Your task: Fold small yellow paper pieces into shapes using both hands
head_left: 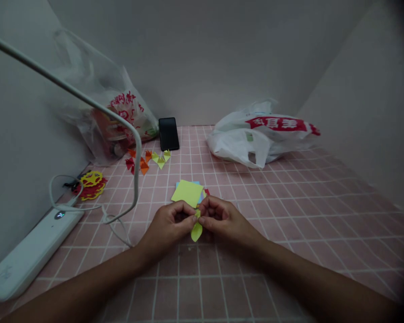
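Observation:
Both hands meet over the pink gridded table [289, 215]. My left hand [170, 224] and my right hand [222, 220] pinch a small folded yellow-green paper piece [196, 229] between their fingertips; its lower end hangs below the fingers. Just beyond the hands lies a stack of coloured paper squares [187, 192], yellow-green on top, with blue and red edges showing. Farther back, several small folded paper pieces [148, 160] in red, orange and yellow lie in a loose row.
A black phone [169, 133] lies at the back. A clear plastic bag [111, 116] stands back left and a white plastic bag [256, 137] back right. A white desk lamp base [30, 251] with its bent arm and cord is left. Red and yellow paper cut-outs [91, 185] lie beside the wall.

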Motion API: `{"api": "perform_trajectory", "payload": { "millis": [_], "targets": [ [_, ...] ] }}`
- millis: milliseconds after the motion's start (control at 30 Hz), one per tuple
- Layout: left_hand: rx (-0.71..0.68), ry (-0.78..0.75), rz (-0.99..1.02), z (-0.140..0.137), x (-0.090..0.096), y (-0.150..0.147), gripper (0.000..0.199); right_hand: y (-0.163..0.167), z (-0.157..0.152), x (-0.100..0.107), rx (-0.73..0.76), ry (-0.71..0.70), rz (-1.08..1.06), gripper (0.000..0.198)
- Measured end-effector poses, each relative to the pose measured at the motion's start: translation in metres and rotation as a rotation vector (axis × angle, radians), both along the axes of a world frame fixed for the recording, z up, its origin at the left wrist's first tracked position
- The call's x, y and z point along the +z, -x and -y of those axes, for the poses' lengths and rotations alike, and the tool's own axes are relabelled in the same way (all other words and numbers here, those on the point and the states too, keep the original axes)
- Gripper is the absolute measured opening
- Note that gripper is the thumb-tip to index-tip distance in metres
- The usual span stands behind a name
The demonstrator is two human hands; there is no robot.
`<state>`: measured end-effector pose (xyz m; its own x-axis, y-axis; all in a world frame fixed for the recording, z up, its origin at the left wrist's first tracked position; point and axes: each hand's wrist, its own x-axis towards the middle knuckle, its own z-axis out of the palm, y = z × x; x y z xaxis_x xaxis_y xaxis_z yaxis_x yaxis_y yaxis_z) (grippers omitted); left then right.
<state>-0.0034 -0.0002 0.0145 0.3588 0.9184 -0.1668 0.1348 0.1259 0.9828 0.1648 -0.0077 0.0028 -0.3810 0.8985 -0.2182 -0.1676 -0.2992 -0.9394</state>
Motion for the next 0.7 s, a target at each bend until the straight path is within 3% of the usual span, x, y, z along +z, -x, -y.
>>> {"api": "perform_trajectory", "payload": {
  "millis": [467, 700],
  "targets": [
    [-0.029, 0.007, -0.003, -0.0006, -0.0011, 0.0008, 0.016, -0.0012, 0.0004, 0.0011, -0.001, 0.006, 0.010, 0.027],
    [-0.015, -0.028, -0.030, -0.0005, 0.0009, 0.0015, 0.016, -0.0020, -0.0001, 0.0027, 0.028, -0.070, 0.032, 0.026]
  ]
}}
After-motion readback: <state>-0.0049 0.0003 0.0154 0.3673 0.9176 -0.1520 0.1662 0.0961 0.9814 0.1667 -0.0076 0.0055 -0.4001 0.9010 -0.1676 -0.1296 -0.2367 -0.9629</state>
